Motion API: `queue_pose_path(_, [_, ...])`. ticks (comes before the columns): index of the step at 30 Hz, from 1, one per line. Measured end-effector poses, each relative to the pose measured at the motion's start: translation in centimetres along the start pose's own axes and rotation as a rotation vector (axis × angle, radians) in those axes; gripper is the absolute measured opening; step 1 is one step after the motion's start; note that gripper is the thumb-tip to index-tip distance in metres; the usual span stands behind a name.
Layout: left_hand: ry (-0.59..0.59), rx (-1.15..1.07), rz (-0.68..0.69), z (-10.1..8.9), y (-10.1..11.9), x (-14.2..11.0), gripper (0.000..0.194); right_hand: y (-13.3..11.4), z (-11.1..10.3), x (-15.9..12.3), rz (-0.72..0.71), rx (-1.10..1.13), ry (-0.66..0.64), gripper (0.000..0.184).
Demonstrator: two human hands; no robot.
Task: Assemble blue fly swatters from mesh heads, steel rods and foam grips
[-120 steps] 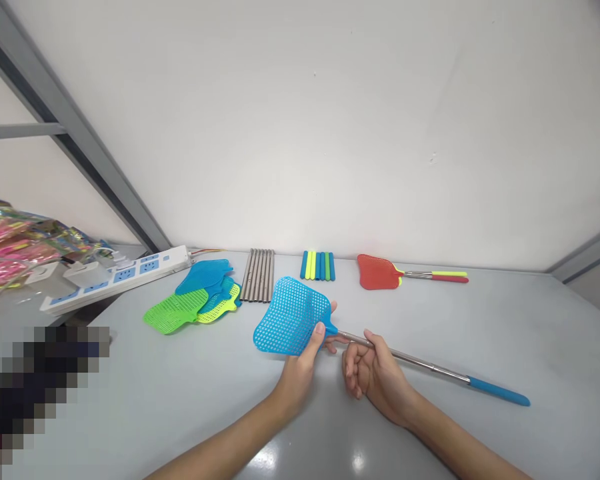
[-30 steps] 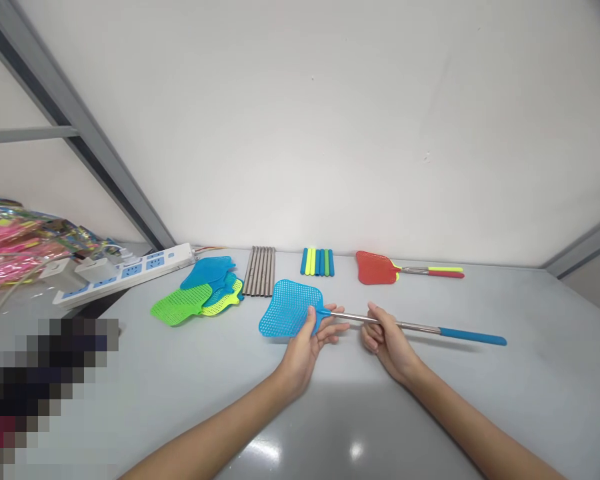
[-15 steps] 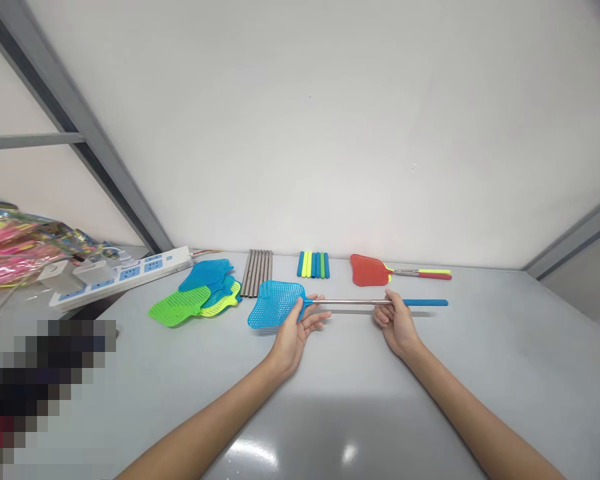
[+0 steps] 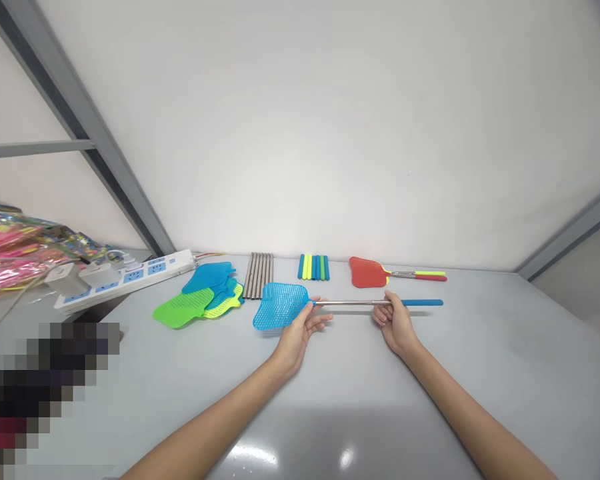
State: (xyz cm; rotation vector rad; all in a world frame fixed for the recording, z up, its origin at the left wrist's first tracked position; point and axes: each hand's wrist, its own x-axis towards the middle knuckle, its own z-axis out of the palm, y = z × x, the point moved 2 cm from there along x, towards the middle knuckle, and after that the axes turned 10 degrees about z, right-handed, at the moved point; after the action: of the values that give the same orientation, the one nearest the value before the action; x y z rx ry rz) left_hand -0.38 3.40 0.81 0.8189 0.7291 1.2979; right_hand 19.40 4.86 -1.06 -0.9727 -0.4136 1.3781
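A blue fly swatter (image 4: 282,307) with a perforated head, a thin metal telescopic rod and a blue grip is held level across the middle of the table. My left hand (image 4: 294,339) pinches its neck between thumb and fingers, the other fingers spread beneath the rod. Close to the blue grip, my right hand (image 4: 396,324) is closed on the rod, with its fingers curled. Behind lie several metal rods (image 4: 259,276) in a row and several blue, yellow and green grips (image 4: 313,267). Left of these is a pile of swatter heads, a green swatter head (image 4: 184,307) in front.
Red and yellow swatters (image 4: 369,273) lie stacked at the back right. A white power strip (image 4: 145,275) with plugged-in adapters stands at the left, beside shiny plastic packages (image 4: 25,250). A pixelated dark area covers the lower left. The wall (image 4: 300,133) rises behind the table (image 4: 480,347).
Over four seconds, the swatter has turned from slanting to level and its rod has become shorter. My right hand has slid along the rod to near the grip. Little differs over the last half second.
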Motion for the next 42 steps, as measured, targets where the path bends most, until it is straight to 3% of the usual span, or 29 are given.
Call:
queue_pose_path(17, [0.059,-0.023,-0.012,-0.2,-0.4,0.3,0.018,-0.2,-0.3,0.0,0.091,-0.034,-0.076,0.042])
queue_pose_path(42, [0.084,-0.012,0.072,0.1,-1.0,0.2,0.023,-0.4,-0.4,0.2,0.157,-0.035,-0.099,0.034])
